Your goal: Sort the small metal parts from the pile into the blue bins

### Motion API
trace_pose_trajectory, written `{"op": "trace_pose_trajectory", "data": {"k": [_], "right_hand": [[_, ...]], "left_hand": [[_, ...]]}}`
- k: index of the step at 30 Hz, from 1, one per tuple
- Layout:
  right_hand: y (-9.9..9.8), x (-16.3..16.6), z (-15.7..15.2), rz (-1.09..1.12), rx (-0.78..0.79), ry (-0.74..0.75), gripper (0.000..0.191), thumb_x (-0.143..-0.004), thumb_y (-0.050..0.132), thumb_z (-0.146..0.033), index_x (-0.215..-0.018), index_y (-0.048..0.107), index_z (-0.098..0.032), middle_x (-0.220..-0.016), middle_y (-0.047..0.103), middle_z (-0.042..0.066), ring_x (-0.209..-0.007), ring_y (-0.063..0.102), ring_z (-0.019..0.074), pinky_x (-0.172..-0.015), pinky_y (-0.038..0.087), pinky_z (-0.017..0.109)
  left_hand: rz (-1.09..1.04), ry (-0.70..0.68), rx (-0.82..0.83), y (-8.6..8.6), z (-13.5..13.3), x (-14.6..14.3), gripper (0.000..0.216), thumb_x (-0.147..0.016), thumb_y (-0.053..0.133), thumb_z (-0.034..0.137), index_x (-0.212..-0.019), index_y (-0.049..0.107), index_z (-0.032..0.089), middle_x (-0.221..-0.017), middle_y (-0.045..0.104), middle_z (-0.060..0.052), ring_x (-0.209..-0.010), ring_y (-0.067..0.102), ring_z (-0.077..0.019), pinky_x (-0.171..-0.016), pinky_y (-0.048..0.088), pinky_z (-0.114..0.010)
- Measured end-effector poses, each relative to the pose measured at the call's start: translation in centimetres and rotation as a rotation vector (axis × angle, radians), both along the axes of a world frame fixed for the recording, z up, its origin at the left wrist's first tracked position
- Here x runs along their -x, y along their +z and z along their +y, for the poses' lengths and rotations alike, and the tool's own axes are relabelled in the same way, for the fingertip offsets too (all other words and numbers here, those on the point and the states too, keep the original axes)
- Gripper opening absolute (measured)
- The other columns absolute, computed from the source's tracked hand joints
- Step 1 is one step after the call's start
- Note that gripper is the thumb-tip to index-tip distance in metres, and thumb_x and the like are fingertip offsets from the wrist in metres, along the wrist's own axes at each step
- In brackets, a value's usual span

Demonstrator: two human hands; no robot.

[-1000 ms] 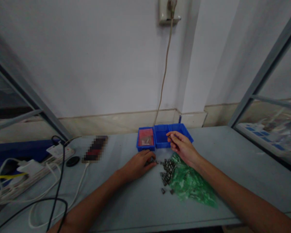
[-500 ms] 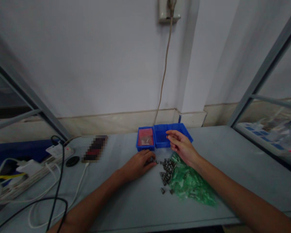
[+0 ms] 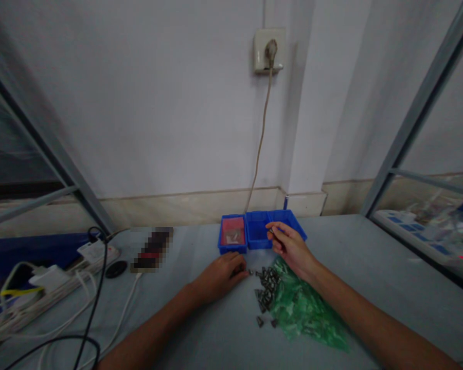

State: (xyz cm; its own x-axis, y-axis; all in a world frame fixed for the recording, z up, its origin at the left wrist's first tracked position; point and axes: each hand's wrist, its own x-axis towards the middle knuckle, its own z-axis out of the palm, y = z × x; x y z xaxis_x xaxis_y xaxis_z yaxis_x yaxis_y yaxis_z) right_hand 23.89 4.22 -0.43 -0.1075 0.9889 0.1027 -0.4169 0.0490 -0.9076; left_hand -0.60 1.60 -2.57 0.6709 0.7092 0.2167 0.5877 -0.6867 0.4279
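My right hand (image 3: 291,249) is raised in front of the blue bins, thumb and fingertips pinched round a small metal piece (image 3: 271,230) that barely shows. On the table to its left rests my left hand (image 3: 224,275), fingers curled in; whatever lies inside them is hidden. A small metal part sits just at its thumb tip. To the right of that hand is a pile of small grey cone-shaped metal parts (image 3: 269,285), with a couple lying apart in front. The pile spills against a crumpled green plastic bag (image 3: 308,313) below my right wrist.
A blue bin (image 3: 220,245) holds a pink sheet and a small clear packet. Beside it stand joined blue bins (image 3: 257,244). Leftward are a pixelated phone-like object (image 3: 152,250), a black round lid (image 3: 116,269), and a power strip (image 3: 19,313) with cables. Metal frames flank the table.
The camera has tilted up, so everything sits lower in view. My left fingers have closed in more near the metal parts. My right hand keeps its pinch by the bins.
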Motion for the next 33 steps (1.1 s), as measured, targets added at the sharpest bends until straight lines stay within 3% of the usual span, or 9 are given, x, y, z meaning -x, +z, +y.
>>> {"op": "trace_pose_trajectory", "data": {"k": [7,19,24,28,33], "right_hand": [[-0.04,-0.22,0.03,0.033,0.02,0.036,0.034,-0.075,0.082,-0.044,-0.096,0.071,-0.02,-0.069,0.052,-0.003,-0.048,0.03,0.0067,-0.046,0.02,0.023],[0.26,-0.42,0.07,0.016,-0.001,-0.018,0.028,-0.078,0.078,-0.038,-0.097,0.069,-0.019,-0.07,0.056,-0.002,-0.048,0.035,0.006,-0.044,0.022,0.021],[0.44,-0.39,-0.08,-0.131,-0.115,-0.088,0.031,-0.085,0.071,-0.043,-0.108,0.069,-0.022,-0.085,0.062,0.0,-0.051,0.04,0.0073,-0.044,0.027,0.022],[0.35,-0.53,-0.12,-0.294,-0.187,-0.126,0.035,-0.083,0.075,-0.043,-0.113,0.07,-0.024,-0.098,0.062,0.001,-0.056,0.044,0.0088,-0.046,0.031,0.023],[0.08,-0.67,0.15,-0.397,-0.222,-0.159,0.031,-0.078,0.08,-0.041,-0.1,0.071,-0.021,-0.088,0.061,0.001,-0.06,0.045,0.0117,-0.049,0.034,0.024]], "left_hand": [[0.002,-0.013,0.016,0.0,0.04,0.02,0.014,-0.102,0.055,0.035,-0.103,0.059,0.022,-0.098,0.06,-0.003,-0.091,0.056,-0.0201,-0.08,0.043,-0.03],[0.014,-0.012,0.013,0.09,0.08,0.0,0.016,-0.104,0.053,0.036,-0.104,0.059,0.021,-0.098,0.06,-0.003,-0.091,0.056,-0.0199,-0.079,0.044,-0.03],[0.003,-0.007,0.015,-0.2,0.24,-0.02,0.015,-0.103,0.054,0.036,-0.104,0.059,0.021,-0.096,0.06,-0.002,-0.09,0.056,-0.0194,-0.079,0.045,-0.03],[0.008,-0.018,0.012,-0.06,0.25,-0.06,0.015,-0.103,0.054,0.036,-0.104,0.059,0.021,-0.097,0.06,-0.003,-0.09,0.057,-0.0195,-0.079,0.045,-0.03],[0.025,-0.019,0.018,0.26,0.14,-0.07,0.014,-0.103,0.054,0.034,-0.104,0.059,0.021,-0.097,0.06,-0.003,-0.09,0.057,-0.0198,-0.079,0.045,-0.03]]}}
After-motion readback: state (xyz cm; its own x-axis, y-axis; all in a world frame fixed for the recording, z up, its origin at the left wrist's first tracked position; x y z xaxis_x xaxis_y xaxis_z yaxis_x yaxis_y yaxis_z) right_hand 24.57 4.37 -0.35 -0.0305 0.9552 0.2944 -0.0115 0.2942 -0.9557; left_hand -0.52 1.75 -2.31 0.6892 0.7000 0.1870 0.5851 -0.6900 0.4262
